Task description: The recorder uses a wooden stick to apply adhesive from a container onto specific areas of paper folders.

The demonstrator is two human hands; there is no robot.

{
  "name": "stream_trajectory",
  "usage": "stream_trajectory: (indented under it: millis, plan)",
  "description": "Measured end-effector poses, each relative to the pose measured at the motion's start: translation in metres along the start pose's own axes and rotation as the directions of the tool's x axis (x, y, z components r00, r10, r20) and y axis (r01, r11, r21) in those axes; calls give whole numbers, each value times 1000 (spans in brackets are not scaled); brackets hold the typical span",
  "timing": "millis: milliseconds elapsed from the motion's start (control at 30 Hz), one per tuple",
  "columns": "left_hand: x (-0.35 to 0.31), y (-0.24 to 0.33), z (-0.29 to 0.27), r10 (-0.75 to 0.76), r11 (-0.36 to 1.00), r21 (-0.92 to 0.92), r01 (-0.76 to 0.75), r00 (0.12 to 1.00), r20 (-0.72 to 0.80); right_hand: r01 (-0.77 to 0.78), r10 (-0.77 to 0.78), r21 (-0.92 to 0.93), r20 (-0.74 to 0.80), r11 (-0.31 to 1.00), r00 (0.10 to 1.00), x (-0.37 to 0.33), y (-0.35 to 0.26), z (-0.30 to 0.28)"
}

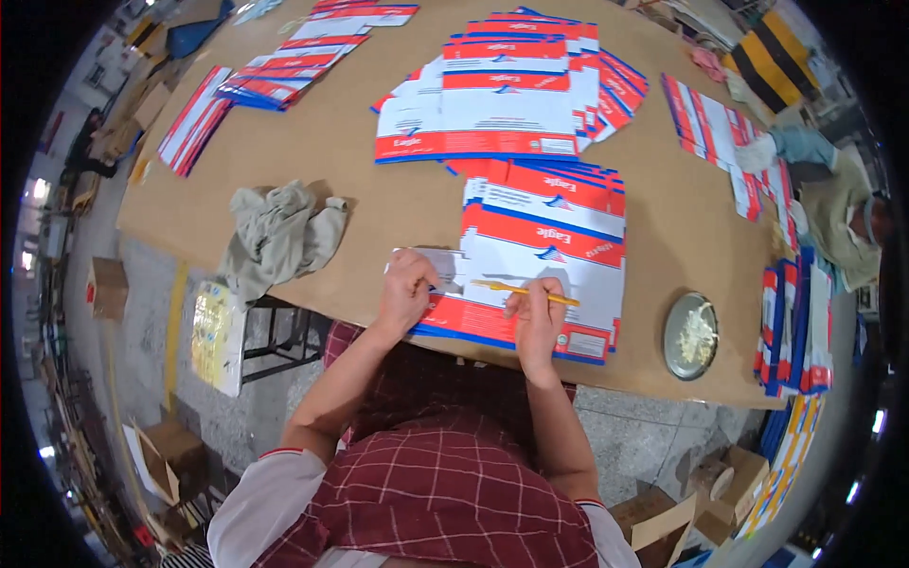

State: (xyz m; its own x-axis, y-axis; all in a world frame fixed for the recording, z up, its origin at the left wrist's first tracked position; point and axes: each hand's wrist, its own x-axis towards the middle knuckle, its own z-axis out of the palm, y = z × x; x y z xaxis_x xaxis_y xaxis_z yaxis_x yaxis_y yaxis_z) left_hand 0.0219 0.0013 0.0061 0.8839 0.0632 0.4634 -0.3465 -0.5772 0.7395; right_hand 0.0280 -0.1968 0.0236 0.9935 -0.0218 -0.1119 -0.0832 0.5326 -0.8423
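Note:
A stack of red, white and blue printed sheets (540, 218) lies at the table's near edge in front of me. At its left side my left hand (407, 287) is closed, fingers pinched at a small pale flap (441, 262) of the top sheet. My right hand (538, 317) grips a thin yellow stick (516, 287) above the white panel of the top sheet. The stick points left, toward the flap; its tip is too small to make out. To the right of the stack sits a round dish (690, 336) with pale, whitish stuff in it.
A larger fanned pile of printed sheets (507, 99) lies beyond the stack. More sheets (294, 71) lie far left. A crumpled grey-green cloth (284, 232) hangs over the left edge above a stool (218, 338). At right, another person's gloved hand (757, 153) touches sheets; folded pieces (795, 327) stand upright.

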Motion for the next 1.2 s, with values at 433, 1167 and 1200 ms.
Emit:
stream_trajectory:
  millis: [433, 1167, 1200]
  plan:
    - [0, 8, -8, 169, 959, 225, -172, 985, 32, 145, -62, -414, 207, 899, 976, -11, 13, 12]
    - [-1, 4, -5, 164, 952, 259, -165, 986, 25, 335, -192, -539, 306, 773, 933, -12, 21, 8]
    - [-1, 3, -5, 164, 950, 264, -164, 986, 24, 350, -160, -580, 354, 735, 922, -12, 20, 9]
